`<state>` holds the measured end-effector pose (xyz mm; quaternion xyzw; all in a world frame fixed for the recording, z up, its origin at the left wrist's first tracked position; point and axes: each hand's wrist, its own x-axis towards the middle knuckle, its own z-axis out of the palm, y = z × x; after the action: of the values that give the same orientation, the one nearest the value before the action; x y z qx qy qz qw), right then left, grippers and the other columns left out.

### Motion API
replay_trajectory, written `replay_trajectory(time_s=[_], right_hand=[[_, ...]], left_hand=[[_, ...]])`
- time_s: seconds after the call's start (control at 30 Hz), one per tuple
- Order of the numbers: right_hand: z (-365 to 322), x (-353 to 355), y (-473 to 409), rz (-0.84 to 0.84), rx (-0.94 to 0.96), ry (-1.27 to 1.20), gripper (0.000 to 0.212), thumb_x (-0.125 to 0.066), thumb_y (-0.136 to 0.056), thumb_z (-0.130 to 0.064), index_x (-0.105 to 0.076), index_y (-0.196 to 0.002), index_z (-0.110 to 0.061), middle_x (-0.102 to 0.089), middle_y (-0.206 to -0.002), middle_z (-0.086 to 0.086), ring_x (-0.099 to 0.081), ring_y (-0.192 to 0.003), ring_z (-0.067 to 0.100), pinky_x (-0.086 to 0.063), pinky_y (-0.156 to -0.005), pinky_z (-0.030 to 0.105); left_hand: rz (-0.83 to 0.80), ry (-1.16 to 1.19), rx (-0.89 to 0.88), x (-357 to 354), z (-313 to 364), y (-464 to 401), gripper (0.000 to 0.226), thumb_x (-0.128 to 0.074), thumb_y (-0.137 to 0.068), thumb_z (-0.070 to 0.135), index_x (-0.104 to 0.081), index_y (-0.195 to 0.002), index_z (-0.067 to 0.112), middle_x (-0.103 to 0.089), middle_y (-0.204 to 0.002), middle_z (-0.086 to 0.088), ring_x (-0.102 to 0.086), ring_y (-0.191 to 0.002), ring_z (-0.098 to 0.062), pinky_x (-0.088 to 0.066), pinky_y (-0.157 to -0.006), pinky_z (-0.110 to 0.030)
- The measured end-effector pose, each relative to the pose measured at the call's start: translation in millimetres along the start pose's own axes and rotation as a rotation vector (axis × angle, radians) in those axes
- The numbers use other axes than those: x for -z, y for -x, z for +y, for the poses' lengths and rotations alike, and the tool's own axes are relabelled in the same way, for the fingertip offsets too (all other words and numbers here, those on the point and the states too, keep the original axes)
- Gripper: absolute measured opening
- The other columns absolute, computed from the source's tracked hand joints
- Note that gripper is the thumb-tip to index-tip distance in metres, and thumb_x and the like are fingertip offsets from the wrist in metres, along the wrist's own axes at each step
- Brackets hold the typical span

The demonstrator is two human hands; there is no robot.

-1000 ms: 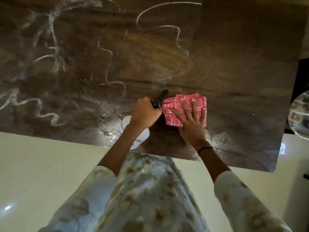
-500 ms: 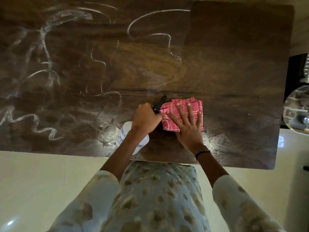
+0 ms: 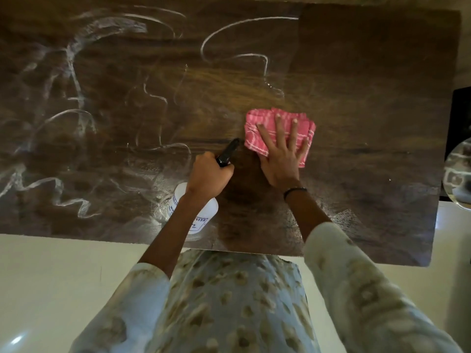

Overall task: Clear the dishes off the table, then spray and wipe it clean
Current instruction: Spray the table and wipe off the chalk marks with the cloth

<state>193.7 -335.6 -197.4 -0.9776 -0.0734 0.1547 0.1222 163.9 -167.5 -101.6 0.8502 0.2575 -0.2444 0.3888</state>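
The right hand [image 3: 280, 159] presses flat, fingers spread, on the folded pink cloth [image 3: 265, 128] mid-table, bare wooden table [image 3: 369, 98] stretching rightward to its edge. The left hand [image 3: 209, 177] grips the spray bottle [image 3: 201, 215] near the front edge, its black nozzle [image 3: 228, 152] pointing up-right toward the cloth.

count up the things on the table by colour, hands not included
pink: 1, the folded cloth under the right hand
white with a black head: 1, the spray bottle gripped by the left hand
total: 2 on the table
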Motion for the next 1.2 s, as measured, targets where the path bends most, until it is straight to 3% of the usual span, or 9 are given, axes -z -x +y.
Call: replay_trajectory(time_s=[0.1,0.17,0.33,0.5,0.67,0.77,0.87,0.97,1.2], right_hand=[[-31,-9,-14,-0.020,0.156,0.063,0.071,-0.057,-0.088,-0.037,-0.021,-0.149,-0.040,-0.007,-0.162,0.004,0.000,-0.146,0.040,0.006,-0.106,0.070],[-36,-16,0,0.002,0.294,0.115,0.070,-0.059,-0.085,-0.036,-0.027,-0.147,-0.038,-0.016,-0.160,0.005,-0.008,-0.146,0.039,-0.006,-0.109,0.071],[23,-14,49,-0.043,0.487,0.226,0.080,-0.056,-0.082,-0.035,-0.013,-0.149,-0.046,-0.011,-0.161,0.000,-0.002,-0.148,0.034,-0.005,-0.113,0.066],[64,4,27,0.008,0.287,0.213,0.077,-0.064,-0.085,-0.043,-0.019,-0.148,-0.044,-0.016,-0.160,0.002,-0.009,-0.147,0.035,-0.008,-0.112,0.068],[11,4,-24,0.023,0.078,0.104,0.076,-0.059,-0.087,-0.037,-0.016,-0.149,-0.043,-0.008,-0.162,0.002,-0.001,-0.147,0.038,0.004,-0.107,0.069],[-17,-1,-37,0.002,0.145,0.113,0.073,-0.056,-0.088,-0.036,-0.017,-0.150,-0.041,-0.006,-0.162,0.003,0.001,-0.147,0.038,0.007,-0.107,0.067],[-9,-3,-23,0.009,0.368,0.166,0.071,-0.054,-0.087,-0.037,-0.018,-0.149,-0.040,-0.013,-0.161,0.005,-0.007,-0.147,0.038,-0.003,-0.111,0.068],[30,1,3,-0.019,0.546,0.247,0.070,-0.050,-0.085,-0.041,-0.020,-0.148,-0.043,-0.013,-0.160,0.002,-0.009,-0.147,0.035,-0.013,-0.111,0.068],[87,17,-9,0.039,0.204,0.189,0.066,-0.041,-0.090,-0.051,-0.010,-0.149,-0.045,-0.013,-0.161,0.002,-0.006,-0.147,0.035,-0.006,-0.112,0.067]], left_hand=[[0.033,0.026,-0.013,3,4,-3,0.030,-0.061,-0.083,0.014,-0.048,-0.056,0.011,-0.046,-0.056,-0.003,-0.051,-0.059,-0.030,-0.042,-0.059,-0.035],[0.029,0.041,-0.020,6,7,-6,0.034,-0.060,-0.081,0.010,-0.043,-0.051,0.016,-0.044,-0.053,-0.003,-0.045,-0.052,-0.027,-0.036,-0.052,-0.031],[-0.017,0.071,-0.038,12,13,-11,0.037,-0.060,-0.081,0.011,-0.042,-0.049,0.014,-0.041,-0.047,-0.003,-0.038,-0.043,-0.020,-0.030,-0.048,-0.027],[-0.034,0.075,-0.046,12,16,-20,0.035,-0.060,-0.083,0.013,-0.045,-0.052,0.014,-0.044,-0.048,-0.003,-0.041,-0.042,-0.018,-0.033,-0.047,-0.026],[-0.031,0.069,-0.038,12,21,-31,0.033,-0.059,-0.084,0.014,-0.047,-0.054,0.011,-0.045,-0.049,-0.004,-0.042,-0.043,-0.018,-0.034,-0.048,-0.027],[-0.028,0.025,-0.047,11,27,-35,0.027,-0.060,-0.082,0.014,-0.051,-0.058,0.007,-0.046,-0.051,-0.004,-0.042,-0.042,-0.018,-0.035,-0.045,-0.026],[-0.031,0.025,-0.064,11,31,-40,0.031,-0.060,-0.080,0.008,-0.046,-0.052,0.009,-0.042,-0.049,-0.004,-0.036,-0.041,-0.017,-0.029,-0.036,-0.018],[-0.048,0.016,-0.076,10,39,-45,0.032,-0.060,-0.081,0.013,-0.046,-0.052,0.010,-0.044,-0.049,-0.004,-0.041,-0.044,-0.020,-0.031,-0.045,-0.026],[-0.141,-0.016,-0.127,-3,70,-62,0.012,-0.060,-0.085,0.018,-0.054,-0.077,0.011,-0.050,-0.065,0.000,-0.050,-0.054,-0.012,-0.034,-0.047,-0.024]])
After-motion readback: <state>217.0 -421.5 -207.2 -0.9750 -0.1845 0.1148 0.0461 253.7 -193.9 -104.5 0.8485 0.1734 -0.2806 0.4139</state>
